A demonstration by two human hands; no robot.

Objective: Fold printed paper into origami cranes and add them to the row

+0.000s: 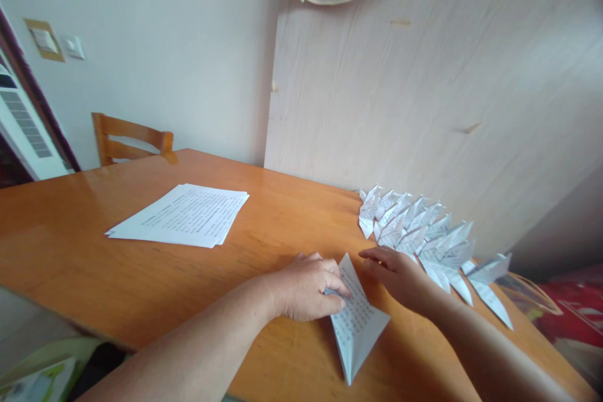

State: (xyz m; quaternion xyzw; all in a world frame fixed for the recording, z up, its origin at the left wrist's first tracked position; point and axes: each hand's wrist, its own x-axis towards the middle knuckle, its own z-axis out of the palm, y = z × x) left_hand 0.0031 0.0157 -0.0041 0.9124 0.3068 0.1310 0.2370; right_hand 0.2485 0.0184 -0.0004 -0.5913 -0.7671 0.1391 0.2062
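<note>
A sheet of printed paper (360, 317), folded into a pointed kite-like shape with creases, lies on the wooden table in front of me. My left hand (308, 289) is closed on its left side, thumb and fingers pinching the edge, which hides that corner. To the right of the paper's top point, my right hand (389, 267) hovers with its fingers stretched out, holding nothing. Just beyond it stand rows of folded paper pieces (409, 220) with upright pointed tips, made from similar printed sheets.
A stack of printed sheets (183, 217) lies on the table (282, 220) at the left. Behind stand a wooden chair (134, 135) and a pale board (377, 94) along the table's back edge. Red bags (570, 301) are beyond the right edge.
</note>
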